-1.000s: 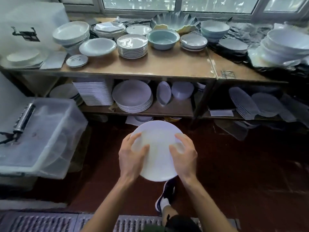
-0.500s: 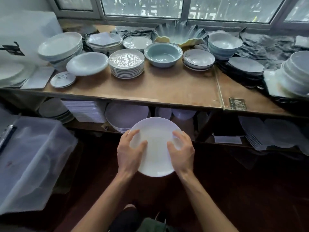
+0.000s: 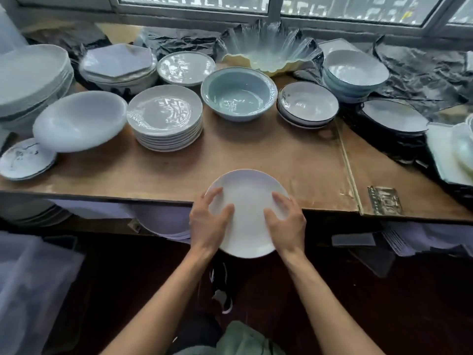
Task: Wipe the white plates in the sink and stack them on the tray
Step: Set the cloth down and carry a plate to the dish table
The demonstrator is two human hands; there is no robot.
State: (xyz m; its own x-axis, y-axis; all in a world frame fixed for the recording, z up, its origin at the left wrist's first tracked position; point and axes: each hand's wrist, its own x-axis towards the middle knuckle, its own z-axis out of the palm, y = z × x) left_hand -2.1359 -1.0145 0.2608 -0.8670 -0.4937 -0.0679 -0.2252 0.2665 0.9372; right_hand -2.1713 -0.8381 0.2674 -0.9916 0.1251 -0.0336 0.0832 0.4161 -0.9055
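I hold one round white plate (image 3: 247,201) in both hands, its far half above the front edge of a wooden table (image 3: 294,160). My left hand (image 3: 208,222) grips its left rim with the thumb on the plate's face. My right hand (image 3: 286,221) grips the right rim the same way. No sink, tray or cloth shows in this view.
The table carries a stack of white plates (image 3: 166,119), a white oval bowl (image 3: 79,120), a pale blue bowl (image 3: 239,94), dark-rimmed bowls (image 3: 307,105) and more crockery behind. A lower shelf holds plates (image 3: 163,221). A clear plastic bin (image 3: 30,290) stands at left.
The plate and both hands have moved forward and up, from over the floor to the table's front edge. I have stepped closer, so the tabletop now fills the view.
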